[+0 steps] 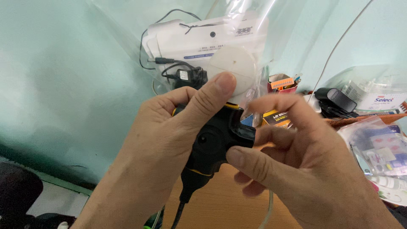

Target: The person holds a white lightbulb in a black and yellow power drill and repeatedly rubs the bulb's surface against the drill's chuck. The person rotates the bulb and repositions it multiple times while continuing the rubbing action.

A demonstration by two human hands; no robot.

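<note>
The left hand (169, 140), nearest the camera, is clamped around a black and yellow device (214, 142), thumb pressed along its top to steady it at centre. The right hand (305, 165) pinches its right side between thumb and curled fingers. Far behind hangs a clear plastic bag (203, 42).

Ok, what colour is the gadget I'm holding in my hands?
Black with yellow trim, the handheld device; the head view shows it best.
</note>
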